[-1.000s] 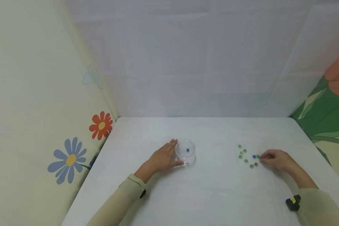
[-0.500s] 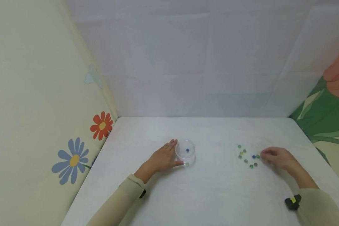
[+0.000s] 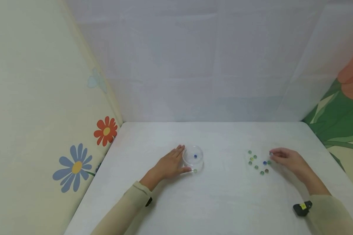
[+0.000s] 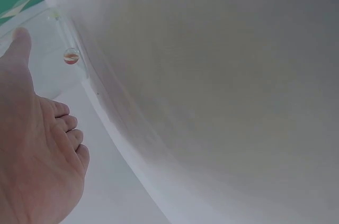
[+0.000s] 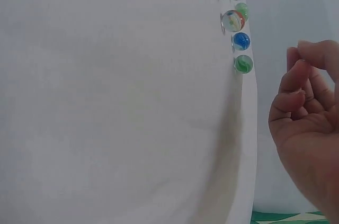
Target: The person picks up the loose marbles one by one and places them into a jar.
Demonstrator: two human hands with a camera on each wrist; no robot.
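Small round glass marbles (image 3: 256,167) form a loose cluster on the white-covered table (image 3: 223,202). Head view: the bare right hand (image 3: 288,160) pinches one clear, bluish glass marble (image 3: 271,153) beside them; the bare left hand (image 3: 169,164), fingers extended, rests against a round, transparent bowl (image 3: 191,161) containing a dark blue glass marble (image 3: 195,156). The step in hand appears to be lifting a single marble; the next move calls for a steady fingertip pinch. Left wrist view: an orange-banded glass marble (image 4: 71,56) shows colours unreadable from above. Right wrist view: coloured swirls appear, but fingers hide the pinched marble.
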